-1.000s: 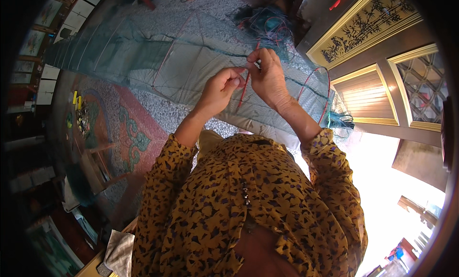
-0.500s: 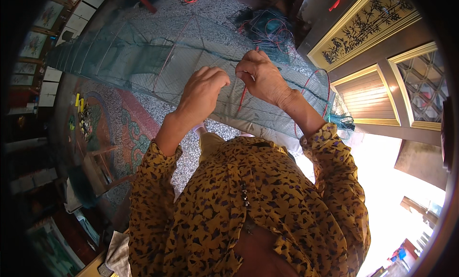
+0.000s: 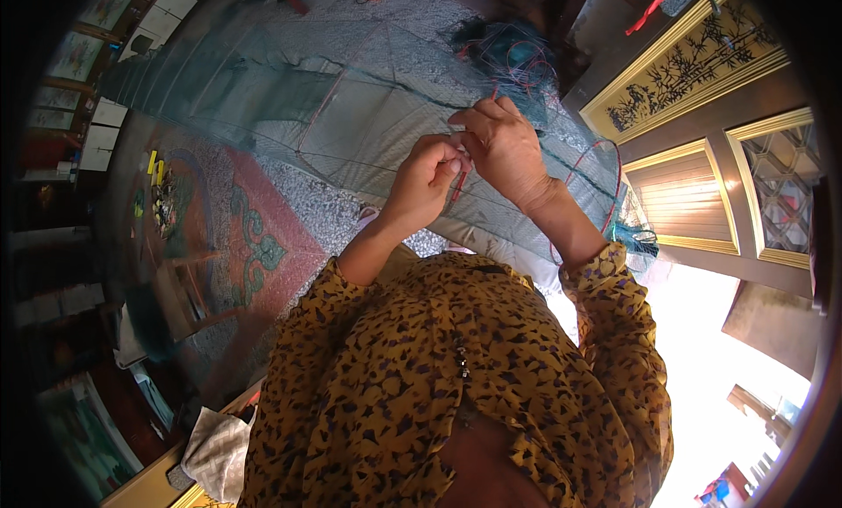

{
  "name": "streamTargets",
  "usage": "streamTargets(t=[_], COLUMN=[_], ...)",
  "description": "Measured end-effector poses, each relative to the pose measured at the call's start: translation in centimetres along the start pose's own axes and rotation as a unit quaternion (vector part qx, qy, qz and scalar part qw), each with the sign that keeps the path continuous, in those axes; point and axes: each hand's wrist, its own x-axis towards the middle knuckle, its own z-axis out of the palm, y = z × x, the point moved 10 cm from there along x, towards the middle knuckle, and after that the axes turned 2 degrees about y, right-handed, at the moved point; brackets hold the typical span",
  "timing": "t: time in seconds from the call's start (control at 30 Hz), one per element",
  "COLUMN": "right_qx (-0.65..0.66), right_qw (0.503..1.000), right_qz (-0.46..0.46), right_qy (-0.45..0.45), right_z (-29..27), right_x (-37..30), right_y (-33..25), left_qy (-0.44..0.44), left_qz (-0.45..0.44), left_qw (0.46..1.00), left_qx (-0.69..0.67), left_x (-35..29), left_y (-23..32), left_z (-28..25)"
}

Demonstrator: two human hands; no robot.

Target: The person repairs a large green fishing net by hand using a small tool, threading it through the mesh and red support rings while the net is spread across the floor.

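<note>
Both my hands meet above a long green mesh net (image 3: 360, 113), which stretches across in front of me over a pale cloth. My right hand (image 3: 510, 153) is closed around a thin red stick-like tool (image 3: 460, 186); one end shows below the fingers and a bit of red shows above the knuckles. My left hand (image 3: 423, 182) is closed in a pinch, its fingertips touching those of the right. What the left fingers hold is too small to make out. Red-edged hoops (image 3: 617, 188) and thin cross lines shape the net.
A tangled heap of dark green netting and red cord (image 3: 517, 60) lies beyond the net. Gold-trimmed door panels (image 3: 684, 192) stand at the right. Yellow-marked small items (image 3: 156, 179) lie on the patterned floor (image 3: 263, 236) at the left, near a wooden frame (image 3: 189, 297).
My left hand has moved right and up to meet my right hand, from a gap before. The right hand still grips the red tool. The whole view has shifted slightly.
</note>
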Motion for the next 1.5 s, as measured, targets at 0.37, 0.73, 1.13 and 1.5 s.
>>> streamTargets(t=[0.37,0.73,1.13,1.5], right_qx=[-0.030,0.168,0.203,0.006], right_qw=[0.998,0.978,0.952,0.972], right_qz=[-0.022,-0.054,-0.162,0.231], right_qy=[0.040,0.110,0.164,0.050], right_z=[0.2,-0.5,-17.0,-15.8], right_x=[-0.2,6.0,3.8,-3.8], right_y=[-0.1,-7.1,-8.6,8.3], left_qy=[0.008,0.046,0.001,-0.078], left_qz=[-0.011,-0.028,0.071,0.115], left_qw=[1.000,0.995,0.997,0.972], left_qx=[0.006,0.080,0.002,0.187], left_x=[-0.6,-0.3,1.3,-0.2], left_y=[-0.8,-1.7,2.3,5.7], left_z=[-0.2,0.1,0.4,-1.4])
